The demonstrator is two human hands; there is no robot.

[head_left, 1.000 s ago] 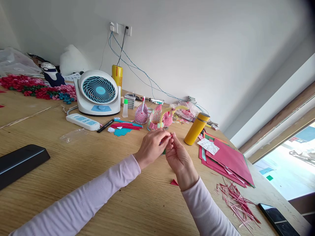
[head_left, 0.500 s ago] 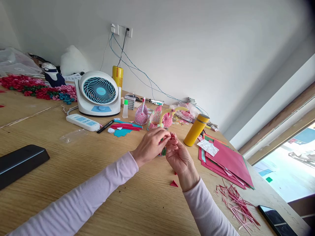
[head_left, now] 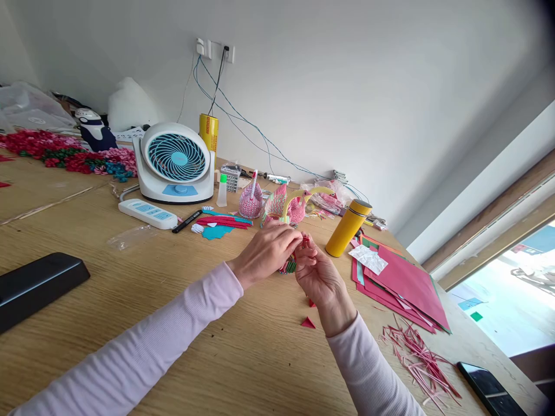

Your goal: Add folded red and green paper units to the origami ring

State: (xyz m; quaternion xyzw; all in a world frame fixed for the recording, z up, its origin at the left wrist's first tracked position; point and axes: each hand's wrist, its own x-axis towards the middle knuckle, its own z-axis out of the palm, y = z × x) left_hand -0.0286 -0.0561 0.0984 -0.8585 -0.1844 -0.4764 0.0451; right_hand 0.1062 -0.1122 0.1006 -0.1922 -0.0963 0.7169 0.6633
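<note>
The left hand (head_left: 265, 252) is half closed, back up, its bent fingers reaching the right hand's fingertips; whether it grips anything there cannot be told. Handling so small a piece well would seem to call for a light, steady touch from this side, with the fingertips close to the fold so the paper does not buckle. The small red paper piece (head_left: 306, 238) sits at the meeting of the two hands' fingertips. Its edges are best lined up before any pressing, then creased evenly rather than squeezed all at once. The right hand (head_left: 321, 280) has its palm partly in view and its fingers curled in, nearly closed, the piece pinched at their tips; holding it there without twisting should keep the fold true.

As for where things lie, the pink-and-green folded-paper figure with a curved yellow neck (head_left: 274, 204) stands on the table (head_left: 195, 352) just beyond the left hand. A multicoloured item (head_left: 289, 267), mostly hidden, shows below and between the hands. The red piece is just right of the left hand's fingertips and at the upper end of the right hand. The loose red paper triangle (head_left: 308, 323) rests on the table, nearer the wearer than the right hand's palm.
</note>
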